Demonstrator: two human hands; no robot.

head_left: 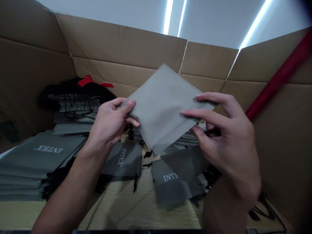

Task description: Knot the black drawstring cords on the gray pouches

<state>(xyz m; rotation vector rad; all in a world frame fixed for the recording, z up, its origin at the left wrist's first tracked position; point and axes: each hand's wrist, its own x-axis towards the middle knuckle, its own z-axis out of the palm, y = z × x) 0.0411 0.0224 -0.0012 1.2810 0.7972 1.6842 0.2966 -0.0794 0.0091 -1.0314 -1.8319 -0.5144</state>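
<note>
Grey drawstring pouch [163,107], visible face unprinted, found raised above the work surface [141,211], left hand [107,123] pinching one corner and right hand [229,136] clamped on the opposite corner, apparently to keep it spread flat.

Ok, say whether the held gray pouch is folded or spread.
Spread: the gray pouch shows one broad, fairly flat face, held between the left hand and right hand.

Left hand [108,122] at 9 o'clock, pinching; forearm [67,188] slants in from 8. Right hand [230,135] at 3 o'clock, two fingers [207,115] extended toward 9, thumb [200,135] below.
</note>
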